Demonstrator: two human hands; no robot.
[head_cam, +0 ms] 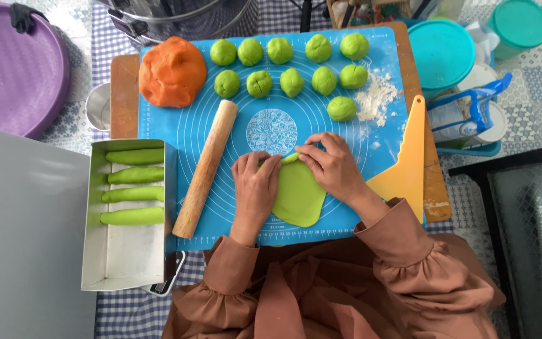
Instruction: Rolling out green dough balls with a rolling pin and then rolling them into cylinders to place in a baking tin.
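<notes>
Hands: you've got both down on the flattened green dough sheet (299,194), right at the middle of the blue silicone mat (359,150).
Left hand: your left hand (255,185) lies flat on the sheet's left side, fingers together and curled over its top edge.
Right hand: your right hand (332,164) comes in from the right, fingertips pinched on the far edge, where a small lip of dough is folded up.
Dough sheet: it lies flat on the mat just in front of you, its near end rounded, its far edge between your fingertips.
Rolling pin: the wooden rolling pin (205,168) lies slanted on the mat, just beside your left hand, not touching it.
Dough balls: eleven green balls (292,82) sit in rows along the far part of the mat, with a patch of flour (376,97) to their right.
Orange dough: a big orange lump (172,71) sits at the mat's far left corner.
Tray: the metal tray (127,257) to your left holds four green rolled logs (134,195), lying side by side.
Scraper: the yellow scraper (406,169) rests on the mat's right edge, near your right wrist.
</notes>
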